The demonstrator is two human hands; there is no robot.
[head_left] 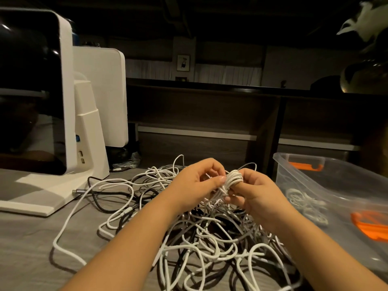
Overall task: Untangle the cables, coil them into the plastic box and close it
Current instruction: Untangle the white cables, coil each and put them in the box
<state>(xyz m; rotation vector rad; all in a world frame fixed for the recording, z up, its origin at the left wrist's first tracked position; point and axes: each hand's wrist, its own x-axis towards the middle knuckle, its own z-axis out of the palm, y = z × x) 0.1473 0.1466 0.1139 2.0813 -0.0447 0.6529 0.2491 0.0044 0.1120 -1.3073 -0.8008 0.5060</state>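
- Holding a small white coil (233,179) above the worktop (31,244), both hands meet near the middle of the view.
- Left hand (197,183): fingers curled, thumb tip pressed against the left side of the coil, pinching it.
- Right hand (258,194): fingers bent, with the coil's loops wound round the fingertips (238,181); the lower fingers pinch a strand that hangs from the coil.
- Tangled cables (210,238), white, grey and black, lie in a heap on the worktop under the hands, spreading from the centre towards 6 o'clock; one long white strand trails off towards 8 o'clock.
- Plastic box (327,185), clear with orange latches, stands open at 3 o'clock, just beside the heap; a pale coiled cable (304,203) lies inside it.
- White monitor (35,91) on its stand sits at 9 o'clock, with a second white screen back (102,91) behind it.
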